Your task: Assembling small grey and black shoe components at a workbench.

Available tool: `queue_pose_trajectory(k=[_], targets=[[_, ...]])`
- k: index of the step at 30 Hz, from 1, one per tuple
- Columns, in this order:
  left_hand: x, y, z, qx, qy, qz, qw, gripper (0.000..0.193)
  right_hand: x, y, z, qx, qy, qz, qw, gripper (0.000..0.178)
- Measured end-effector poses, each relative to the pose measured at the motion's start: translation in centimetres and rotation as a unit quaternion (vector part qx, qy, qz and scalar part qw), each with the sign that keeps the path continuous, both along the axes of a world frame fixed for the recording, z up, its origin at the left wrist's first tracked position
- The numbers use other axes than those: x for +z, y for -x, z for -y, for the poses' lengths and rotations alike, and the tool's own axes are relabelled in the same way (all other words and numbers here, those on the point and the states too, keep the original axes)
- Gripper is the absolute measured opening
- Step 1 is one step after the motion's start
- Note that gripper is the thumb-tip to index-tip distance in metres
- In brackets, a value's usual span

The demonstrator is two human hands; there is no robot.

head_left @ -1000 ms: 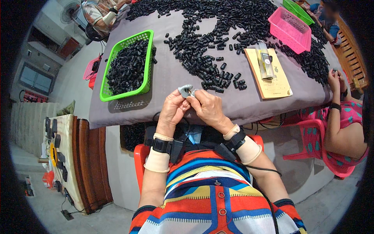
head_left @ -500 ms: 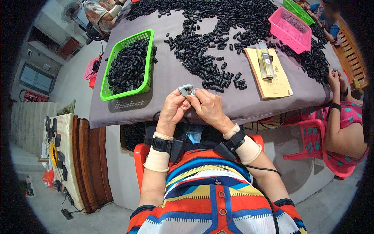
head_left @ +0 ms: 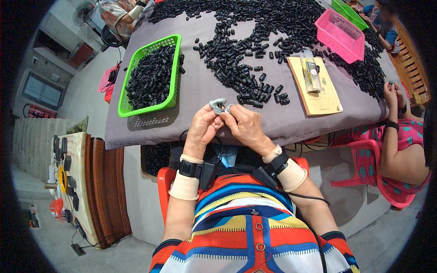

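My left hand [head_left: 201, 129] and my right hand [head_left: 249, 129] meet at the table's near edge, fingers closed in a pinch. Grey coverings wrap fingertips of both hands. Between them is a small dark piece [head_left: 222, 107], mostly hidden by the fingers, so its kind cannot be made out. Just beyond my hands lies a loose spread of short black cylindrical parts [head_left: 255, 93] on the grey cloth. To the left stands a green plastic basket [head_left: 175, 82] filled with the same kind of black parts.
A yellow-brown pad [head_left: 321, 103] bears a clear case [head_left: 312, 75] at the right. Beyond it are a pink basket [head_left: 339, 38] and another green basket [head_left: 349, 16]. A co-worker's hands [head_left: 393, 93] hold something small at the right edge. Another person [head_left: 120, 20] sits far left.
My fingers have shifted slightly around the small piece, the right fingertips turning a little. The view has moved marginally; the baskets and loose parts stay in place.
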State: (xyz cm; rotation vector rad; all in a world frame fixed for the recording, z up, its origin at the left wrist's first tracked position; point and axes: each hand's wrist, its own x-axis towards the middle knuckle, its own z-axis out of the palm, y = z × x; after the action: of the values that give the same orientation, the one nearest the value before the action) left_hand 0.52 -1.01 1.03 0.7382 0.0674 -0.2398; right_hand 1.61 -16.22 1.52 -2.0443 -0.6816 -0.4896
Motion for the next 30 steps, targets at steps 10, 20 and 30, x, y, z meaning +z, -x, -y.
queue_pose_trajectory(k=[10,20,30], targets=[[-0.25,-0.01,-0.07,0.001,-0.008,0.012,1.000,0.025,0.02,0.03,-0.08,0.000,0.006,-0.016,1.000,0.023],[-0.42,-0.09,-0.08,-0.005,-0.029,0.023,0.999,0.025,0.01,-0.01,-0.34,-0.017,0.006,-0.001,1.000,0.023],[-0.24,0.13,0.20,0.007,-0.009,0.014,1.000,0.026,0.08,-0.03,-0.13,-0.022,-0.059,-0.013,0.998,0.022]])
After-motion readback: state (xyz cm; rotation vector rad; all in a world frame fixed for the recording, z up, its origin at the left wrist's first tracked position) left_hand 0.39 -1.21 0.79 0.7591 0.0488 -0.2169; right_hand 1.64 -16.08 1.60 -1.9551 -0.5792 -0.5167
